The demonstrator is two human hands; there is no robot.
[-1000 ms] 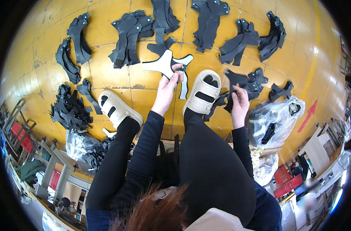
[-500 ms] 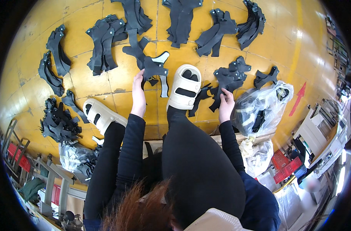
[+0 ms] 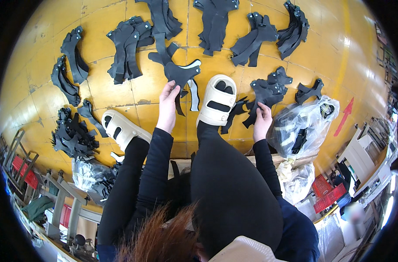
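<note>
My left hand has its fingers closed on the edge of a black cut fabric piece with a pale green-white strip along its upper edge. The piece lies by more black pieces on the floor, and a white-backed strip hangs below it. On the other side of my beige sandal, my right hand pinches the lower part of a black fabric piece. That piece belongs to a loose pile of black pieces. The exact grip of my right fingertips is partly hidden.
Stacks of black pieces are spread in an arc over the yellow tiled floor. A heap of black pieces lies at the left, near my other sandal. A clear plastic bag stands by my right hand.
The whole view has shifted slightly to the right. My left hand has turned and closed on the lower edge of the black piece. My right hand stays by its pile.
</note>
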